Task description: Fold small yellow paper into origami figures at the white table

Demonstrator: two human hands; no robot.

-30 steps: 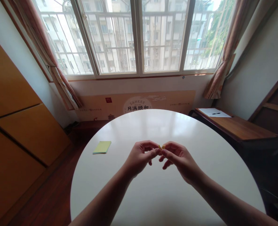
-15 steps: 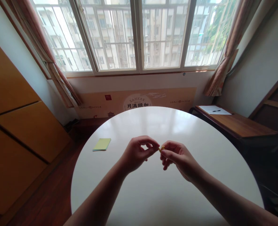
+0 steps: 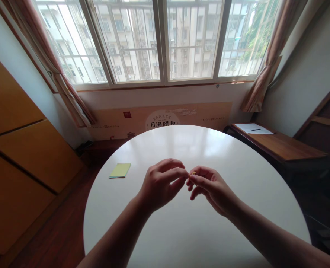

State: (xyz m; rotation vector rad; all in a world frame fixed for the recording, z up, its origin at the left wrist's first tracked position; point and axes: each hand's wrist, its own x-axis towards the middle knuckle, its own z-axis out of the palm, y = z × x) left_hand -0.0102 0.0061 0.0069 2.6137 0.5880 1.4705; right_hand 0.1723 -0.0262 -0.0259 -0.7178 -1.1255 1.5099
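A small yellow strip (image 3: 193,173), perhaps folded paper, shows between my two hands above the white round table (image 3: 159,238). My right hand (image 3: 209,183) pinches it between thumb and index finger, with the other fingers curled below. On the strip's left side, the fingertips of my left hand (image 3: 162,182) are closed at its end, and they touch or nearly touch the right fingertips. Most of the strip is hidden by the fingers, so its full shape cannot be made out. To the left on the tabletop lies a pad of yellow-green sticky notes (image 3: 120,170).
Right of the table stands a wooden bench (image 3: 295,147) bearing a white sheet (image 3: 254,128) with a pen on it. An orange-brown cabinet (image 3: 22,156) is at the left. Beyond the table are a printed panel (image 3: 109,115) and barred windows (image 3: 134,44).
My left hand has turned more palm-down, its index finger now stretched along toward the strip. Less of the yellow strip shows. My right hand has barely moved.
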